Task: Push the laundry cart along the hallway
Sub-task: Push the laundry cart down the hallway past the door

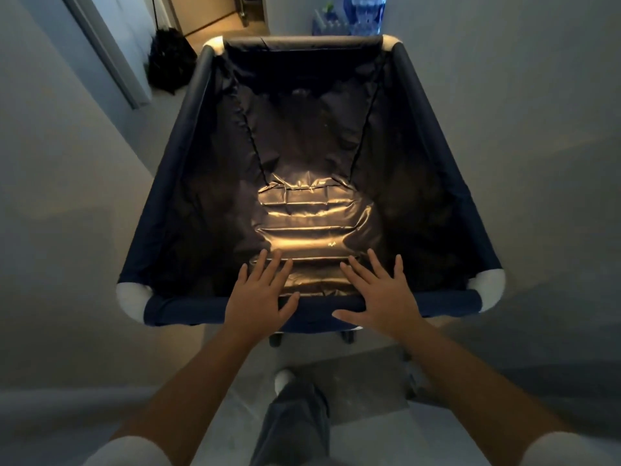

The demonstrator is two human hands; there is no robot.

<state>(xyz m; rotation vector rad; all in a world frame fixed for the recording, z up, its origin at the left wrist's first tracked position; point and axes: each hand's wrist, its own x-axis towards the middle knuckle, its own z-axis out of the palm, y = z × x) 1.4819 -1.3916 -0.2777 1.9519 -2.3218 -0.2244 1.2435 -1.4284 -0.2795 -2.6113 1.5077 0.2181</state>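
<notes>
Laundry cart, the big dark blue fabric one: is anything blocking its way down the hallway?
Possibly. Stacked blue water bottles stand just beyond the dark blue fabric laundry cart's far right corner, and a black bundle lies by the left wall. The lit floor between them looks passable.

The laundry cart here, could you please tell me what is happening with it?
A person stands behind the empty laundry cart with the left hand and right hand laid flat on its near rail, fingers straight and reaching over into the bin, set to push. The cart faces down the hallway, with a black bag on the floor ahead to its left and water bottles beyond its far end.
</notes>
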